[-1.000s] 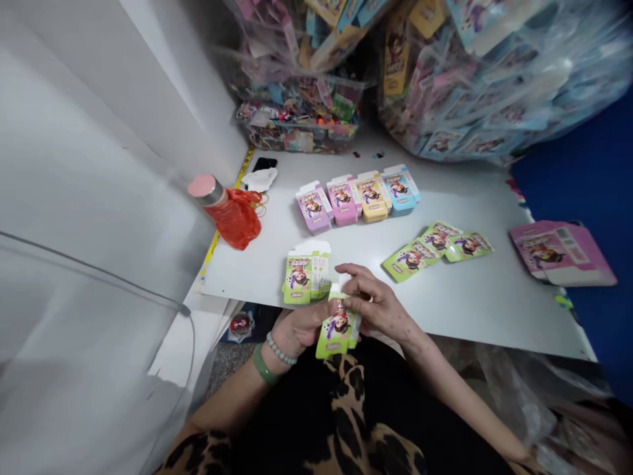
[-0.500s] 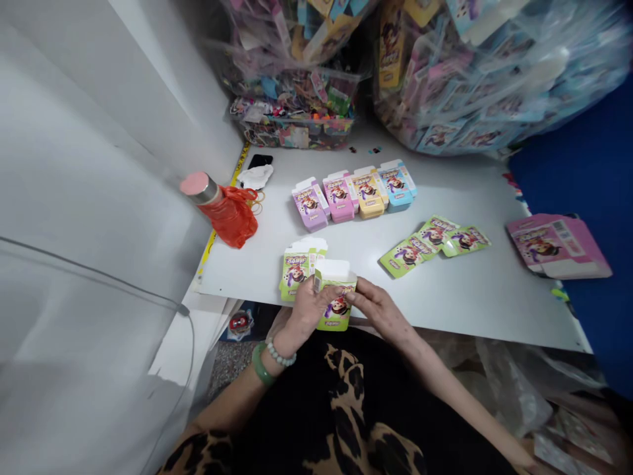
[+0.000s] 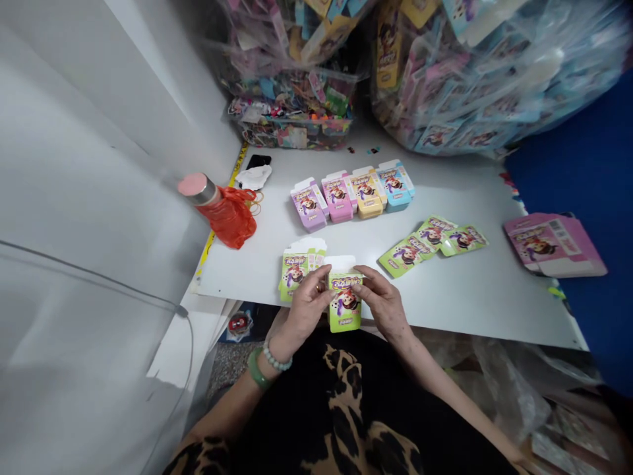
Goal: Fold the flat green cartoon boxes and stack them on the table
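Between my two hands, at the table's front edge, is a small green card box with a printed figure on its front and a white flap standing up at its top. My left hand grips its left side, thumb on the front. On the right side my right hand pinches it the same way. Just left of it lie more green boxes, stacked flat with white flaps showing. Beyond stand a purple box, a pink box, a yellow box and a blue box in a row.
Several flat green pieces lie to the right, and a pink carton sits at the right edge. A bottle in a red bag, white tissue and a phone are left. Large clear bags of boxes fill the back.
The green box has shifted slightly right and turned its front squarely toward me. My left fingers have moved up its left edge, and my right hand has closed in on its right side.
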